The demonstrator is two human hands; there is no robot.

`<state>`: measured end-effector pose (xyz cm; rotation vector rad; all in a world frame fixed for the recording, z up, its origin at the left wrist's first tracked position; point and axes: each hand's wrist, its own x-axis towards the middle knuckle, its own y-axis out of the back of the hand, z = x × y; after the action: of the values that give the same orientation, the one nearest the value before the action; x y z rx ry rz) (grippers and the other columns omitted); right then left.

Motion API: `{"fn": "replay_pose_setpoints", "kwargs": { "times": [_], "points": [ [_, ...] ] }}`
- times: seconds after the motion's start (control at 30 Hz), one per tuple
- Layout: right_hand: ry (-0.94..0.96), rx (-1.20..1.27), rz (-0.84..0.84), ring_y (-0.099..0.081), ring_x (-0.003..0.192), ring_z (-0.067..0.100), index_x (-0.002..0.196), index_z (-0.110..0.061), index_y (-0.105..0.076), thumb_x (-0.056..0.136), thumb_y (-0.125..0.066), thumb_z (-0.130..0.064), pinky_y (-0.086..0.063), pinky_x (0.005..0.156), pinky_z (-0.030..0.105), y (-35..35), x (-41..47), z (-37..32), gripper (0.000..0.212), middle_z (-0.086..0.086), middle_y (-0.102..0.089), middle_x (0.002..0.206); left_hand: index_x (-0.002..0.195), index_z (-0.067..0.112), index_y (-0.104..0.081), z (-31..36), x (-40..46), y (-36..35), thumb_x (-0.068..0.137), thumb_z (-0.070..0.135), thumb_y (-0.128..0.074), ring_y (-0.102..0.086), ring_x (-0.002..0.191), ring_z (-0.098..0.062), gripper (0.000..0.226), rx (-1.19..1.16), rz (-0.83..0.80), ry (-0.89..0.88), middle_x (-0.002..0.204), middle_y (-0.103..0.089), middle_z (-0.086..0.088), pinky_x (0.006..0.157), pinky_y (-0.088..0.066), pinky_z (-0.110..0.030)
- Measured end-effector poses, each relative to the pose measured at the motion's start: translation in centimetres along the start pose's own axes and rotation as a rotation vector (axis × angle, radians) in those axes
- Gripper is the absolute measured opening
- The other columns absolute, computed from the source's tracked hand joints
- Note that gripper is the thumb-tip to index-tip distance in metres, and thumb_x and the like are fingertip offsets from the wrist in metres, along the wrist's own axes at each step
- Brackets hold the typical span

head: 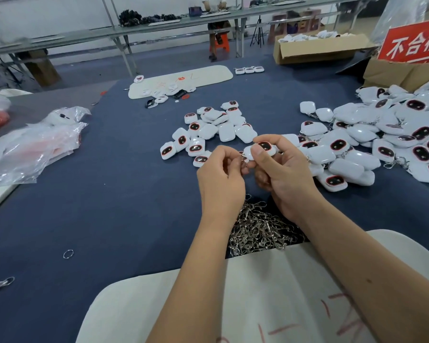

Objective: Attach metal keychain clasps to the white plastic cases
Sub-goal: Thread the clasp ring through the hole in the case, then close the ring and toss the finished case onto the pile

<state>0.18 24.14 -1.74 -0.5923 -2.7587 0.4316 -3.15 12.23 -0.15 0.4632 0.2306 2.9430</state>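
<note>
My right hand (285,174) grips a white plastic case (261,149) with a dark red-rimmed window, thumb on top. My left hand (222,179) pinches a small metal keychain clasp (243,162) right against the case's left end. Both hands hover above the blue table. A heap of loose metal clasps (260,229) lies just below my hands. A cluster of white cases without clasps (208,131) lies beyond my hands, and a larger pile of cases with clasps (372,139) spreads to the right.
Crumpled clear plastic bags (35,144) lie at the left. A white mat (233,305) sits at the near edge and another mat (181,80) farther back. Cardboard boxes (317,49) and a red sign (414,43) stand at the back right. A loose ring (68,254) and clasp (0,284) lie near left.
</note>
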Motion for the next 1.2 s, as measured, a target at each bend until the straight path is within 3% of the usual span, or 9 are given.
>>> {"fn": "replay_pose_setpoints", "kwargs": {
  "times": [0.2,0.33,0.47,0.57,0.63,0.73,0.83,0.97,1.2],
  "points": [
    [0.009,-0.057,0.093,-0.04,0.044,0.011,0.103,-0.018,-0.069,0.097,-0.074,-0.026,-0.032,0.042,0.018,0.0,-0.1,-0.2,0.012,0.007,-0.06,0.065,0.084,0.013,-0.065,-0.5,0.0,0.3,0.098,0.007,-0.059,-0.061,0.08,-0.019,0.017,0.253,-0.054,-0.206,0.079,-0.067,0.006,0.075,-0.05,-0.036],
    [0.102,-0.153,0.34,-0.047,0.051,0.012,0.11,-0.017,-0.066,0.095,-0.076,-0.024,-0.039,0.05,0.025,0.1,0.1,0.0,0.02,0.005,-0.059,0.066,0.113,0.02,-0.068,-0.8,-0.1,0.2,0.102,0.024,-0.057,-0.049,0.12,-0.019,0.016,0.566,-0.079,-0.293,0.118,-0.066,0.005,0.099,-0.041,-0.036],
    [0.216,-0.3,0.573,-0.061,0.064,0.018,0.146,-0.027,-0.043,0.097,-0.071,-0.025,-0.055,0.065,0.034,0.4,0.1,-0.1,0.057,-0.013,-0.067,0.081,0.146,0.024,-0.049,-1.3,0.1,0.4,0.106,0.042,-0.045,-0.016,0.156,-0.021,0.044,0.794,-0.259,-0.126,0.163,-0.037,0.005,0.124,-0.021,-0.044],
    [0.213,-0.437,0.534,-0.063,0.058,0.019,0.142,-0.022,-0.045,0.097,-0.064,-0.016,-0.055,0.06,0.03,0.4,0.0,0.0,0.049,-0.016,-0.066,0.085,0.137,0.023,-0.055,-1.5,0.1,0.3,0.104,0.035,-0.053,-0.034,0.147,-0.022,0.035,0.816,-0.279,-0.174,0.15,-0.052,0.005,0.119,-0.028,-0.04],
    [0.213,-0.659,0.421,-0.064,0.066,0.018,0.127,-0.017,-0.059,0.096,-0.062,-0.009,-0.056,0.074,0.038,0.3,0.0,0.2,0.033,-0.01,-0.066,0.086,0.119,0.024,-0.065,-1.4,0.1,0.6,0.096,0.02,-0.064,-0.052,0.122,-0.02,0.023,0.706,-0.201,-0.185,0.123,-0.064,0.007,0.104,-0.041,-0.039],
    [0.245,-1.005,0.173,-0.061,0.096,0.019,0.122,-0.016,-0.069,0.093,-0.064,-0.007,-0.048,0.097,0.039,-0.2,-0.3,0.4,0.031,-0.003,-0.069,0.102,0.104,0.027,-0.07,-1.4,0.4,1.3,0.088,0.006,-0.068,-0.06,0.094,-0.015,0.026,0.552,-0.17,-0.086,0.099,-0.068,0.011,0.088,-0.051,-0.04],
    [0.245,-1.196,0.003,-0.052,0.123,0.028,0.135,-0.019,-0.066,0.092,-0.068,-0.012,-0.035,0.111,0.036,-0.6,-0.4,0.4,0.043,0.003,-0.068,0.128,0.098,0.026,-0.068,-1.2,0.9,2.0,0.083,0.012,-0.077,-0.063,0.093,-0.01,0.022,0.425,-0.137,0.0,0.097,-0.069,0.013,0.088,-0.053,-0.032],
    [0.179,-1.169,-0.074,-0.055,0.121,0.027,0.145,-0.023,-0.059,0.091,-0.074,-0.017,-0.041,0.107,0.042,-0.6,-0.4,0.4,0.056,0.002,-0.068,0.128,0.08,0.027,-0.065,-1.4,1.6,3.4,0.077,0.036,-0.084,-0.058,0.088,-0.01,0.021,0.527,-0.304,0.054,0.084,-0.067,0.011,0.071,-0.042,-0.022],
    [0.13,-1.191,-0.012,-0.056,0.105,0.021,0.13,-0.02,-0.069,0.093,-0.074,-0.017,-0.032,0.085,0.02,-0.4,-0.1,0.6,0.037,0.002,-0.053,0.111,0.07,0.029,-0.068,-0.6,1.8,4.1,0.076,0.037,-0.088,-0.053,0.098,-0.02,0.023,0.63,-0.585,-0.022,0.099,-0.059,-0.003,0.083,-0.045,-0.034]
  ]
}}
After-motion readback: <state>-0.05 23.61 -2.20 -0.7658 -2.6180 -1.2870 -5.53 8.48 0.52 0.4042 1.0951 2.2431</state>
